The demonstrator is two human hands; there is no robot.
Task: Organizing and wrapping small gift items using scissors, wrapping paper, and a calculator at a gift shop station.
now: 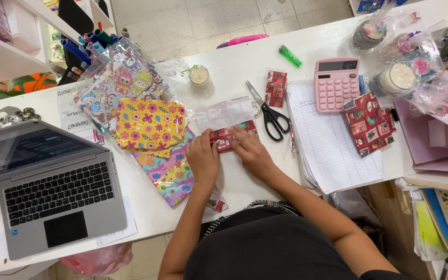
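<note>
Red-wrapped packet under both hands' grip

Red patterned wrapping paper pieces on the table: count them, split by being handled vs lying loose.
Under both hands, left hand and right hand: 1, red wrapped piece
Loose: 2, small red strip by the scissors; red folded sheet below the pink calculator
Total: 3

The tabletop looks smooth, matt white. On it, glossy printed wrapping paper lies beside metal-bladed scissors with black plastic handles, a pink plastic calculator and matt lined paper.
</note>
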